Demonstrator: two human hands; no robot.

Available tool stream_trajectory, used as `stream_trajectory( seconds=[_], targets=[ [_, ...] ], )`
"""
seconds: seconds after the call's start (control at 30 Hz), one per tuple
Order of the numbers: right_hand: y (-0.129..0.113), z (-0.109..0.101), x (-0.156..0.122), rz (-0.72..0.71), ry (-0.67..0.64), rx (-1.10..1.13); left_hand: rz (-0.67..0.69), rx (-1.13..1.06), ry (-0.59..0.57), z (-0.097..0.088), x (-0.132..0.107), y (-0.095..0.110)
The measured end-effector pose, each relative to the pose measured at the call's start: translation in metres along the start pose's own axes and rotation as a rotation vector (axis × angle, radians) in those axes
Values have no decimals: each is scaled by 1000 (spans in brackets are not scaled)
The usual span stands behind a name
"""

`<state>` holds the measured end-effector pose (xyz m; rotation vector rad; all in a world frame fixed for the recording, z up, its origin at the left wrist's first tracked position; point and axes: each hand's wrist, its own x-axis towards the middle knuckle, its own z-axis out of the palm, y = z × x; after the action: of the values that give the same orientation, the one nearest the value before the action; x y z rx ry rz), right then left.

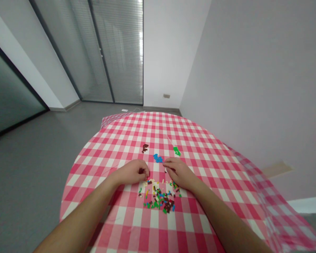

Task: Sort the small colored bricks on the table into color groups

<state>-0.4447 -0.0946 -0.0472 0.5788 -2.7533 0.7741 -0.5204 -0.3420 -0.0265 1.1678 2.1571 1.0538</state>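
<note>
Small mixed toy building bricks (160, 200) lie scattered in a loose heap in front of me. My left hand (135, 171) rests at the heap's upper left edge, its fingers curled in; whatever they may hold is hidden. My right hand (180, 172) reaches over the heap's upper right side with fingers stretched out. Its fingertips are at the right edge of a small group of blue bricks (157, 158), and the thumb sits apart below. A group of dark brown bricks (145, 148) lies farther off to the left, and a green group (177, 151) to the right.
A red and white checked cloth (137, 225) covers the round-ended table. Beyond its far edge, a white object with a cable (125, 110) lies on the grey floor. A white wall (252, 88) runs along the right; glass panels with blinds (118, 52) stand behind.
</note>
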Motion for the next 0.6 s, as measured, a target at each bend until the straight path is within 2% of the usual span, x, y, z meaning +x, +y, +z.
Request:
stream_trajectory(
  seconds=[0.23, 0.6],
  targets=[
    [-1, -2, 0, 20, 8, 53, -11, 12, 3, 0, 0, -1],
    [-5, -1, 0, -29, -33, 140, 9, 17, -5, -1, -1, 1]
  ],
)
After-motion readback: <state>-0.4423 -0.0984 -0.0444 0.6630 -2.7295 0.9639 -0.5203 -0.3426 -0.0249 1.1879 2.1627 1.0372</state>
